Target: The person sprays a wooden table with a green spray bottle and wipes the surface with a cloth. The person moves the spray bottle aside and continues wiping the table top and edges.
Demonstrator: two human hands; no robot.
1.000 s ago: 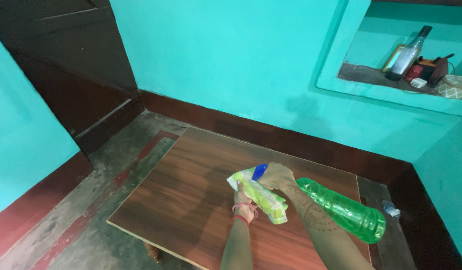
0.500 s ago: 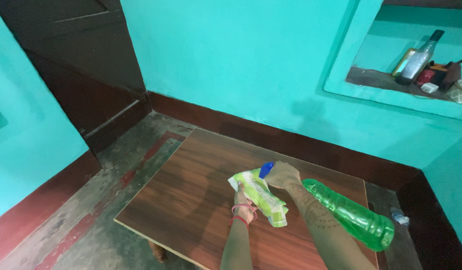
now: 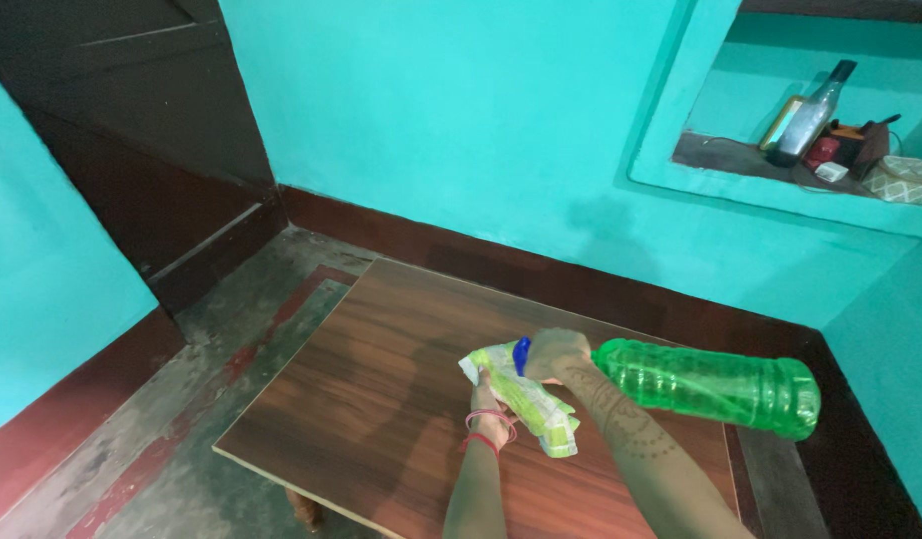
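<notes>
Over the wooden counter (image 3: 381, 399), the right hand (image 3: 556, 351) has fingers clamped on the green bottle (image 3: 710, 384) neck, its long axis running right, blue cap (image 3: 522, 354) touching the cloth (image 3: 526, 397) gripped by the left hand (image 3: 491, 404).

I see a green bottle (image 3: 715, 384) of clear, glossy, ribbed plastic with a smooth blue plastic cap (image 3: 522, 354). The green-and-white pouch (image 3: 521, 397) is thin crinkled plastic film with a slight sheen. The table (image 3: 381, 399) is wood-grain laminate, smooth and semi-matt. The floor (image 3: 231, 319) on the left is rough, worn, matt concrete.
</notes>
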